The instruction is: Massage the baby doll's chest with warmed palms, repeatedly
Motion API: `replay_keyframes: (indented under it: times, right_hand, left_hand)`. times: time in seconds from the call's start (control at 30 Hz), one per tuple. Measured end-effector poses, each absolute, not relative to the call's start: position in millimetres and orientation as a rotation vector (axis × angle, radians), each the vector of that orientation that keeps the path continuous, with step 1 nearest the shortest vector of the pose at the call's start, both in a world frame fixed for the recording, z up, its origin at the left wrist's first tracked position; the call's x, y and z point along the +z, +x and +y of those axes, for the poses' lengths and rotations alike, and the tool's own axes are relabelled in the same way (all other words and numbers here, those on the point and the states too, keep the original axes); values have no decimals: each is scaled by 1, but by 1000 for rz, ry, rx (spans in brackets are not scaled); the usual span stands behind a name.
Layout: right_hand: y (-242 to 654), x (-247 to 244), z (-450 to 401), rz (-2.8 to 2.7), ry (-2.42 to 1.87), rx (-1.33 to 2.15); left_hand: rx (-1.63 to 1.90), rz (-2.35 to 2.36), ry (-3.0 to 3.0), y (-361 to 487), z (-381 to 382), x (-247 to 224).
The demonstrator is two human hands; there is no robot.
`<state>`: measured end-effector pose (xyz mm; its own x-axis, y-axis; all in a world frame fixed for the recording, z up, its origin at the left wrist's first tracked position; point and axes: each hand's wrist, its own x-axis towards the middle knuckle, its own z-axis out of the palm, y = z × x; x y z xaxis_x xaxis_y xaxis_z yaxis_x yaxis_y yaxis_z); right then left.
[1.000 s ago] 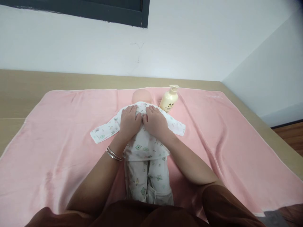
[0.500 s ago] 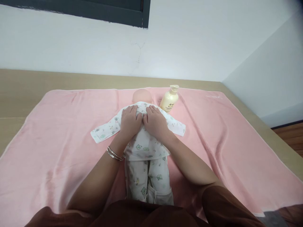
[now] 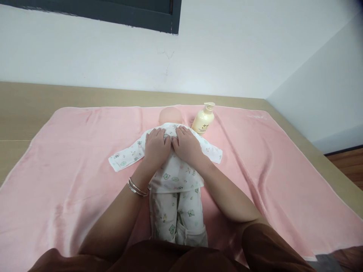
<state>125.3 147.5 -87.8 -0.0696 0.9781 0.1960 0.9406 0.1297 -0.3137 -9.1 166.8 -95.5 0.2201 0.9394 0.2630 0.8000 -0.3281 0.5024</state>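
Observation:
A baby doll point(image 3: 175, 180) in white printed top and trousers lies with its back up and its smooth bald head pointing away from me. Its sleeves spread out to both sides, and no hands show at the cuffs. My left hand point(image 3: 157, 147) rests flat on the left of its upper back, fingers stretched toward the shoulder. On the right of the upper back, my right hand point(image 3: 187, 145) lies flat the same way. The two thumbs almost meet over the spine. Beyond my right hand stands a cream pump bottle point(image 3: 203, 120), near the doll's head.
Under the doll a pink blanket point(image 3: 85, 151) with some creases covers most of a light wooden surface point(image 3: 28, 94). A white wall point(image 3: 119, 60) rises behind it, with a dark frame point(image 3: 136, 17) at the top. Another wall meets it at the right.

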Motion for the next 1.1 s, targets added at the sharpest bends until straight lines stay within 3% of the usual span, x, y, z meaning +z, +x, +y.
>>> replay_keyframes:
  times: [0.17, 0.53, 0.7, 1.1]
  right_hand:
    - [125, -86, 151, -1999, -1974, 259]
    - [121, -69, 132, -2002, -1957, 430]
    - [127, -78, 147, -2040, -1969, 297]
    - [124, -69, 134, -2059, -1875, 325]
  left_hand:
    - [615, 1637, 2267, -11, 157, -78]
    - [553, 1696, 2367, -15, 159, -85]
    - [405, 1719, 2399, -13, 145, -71]
    - [819, 1649, 2288, -9, 171, -110]
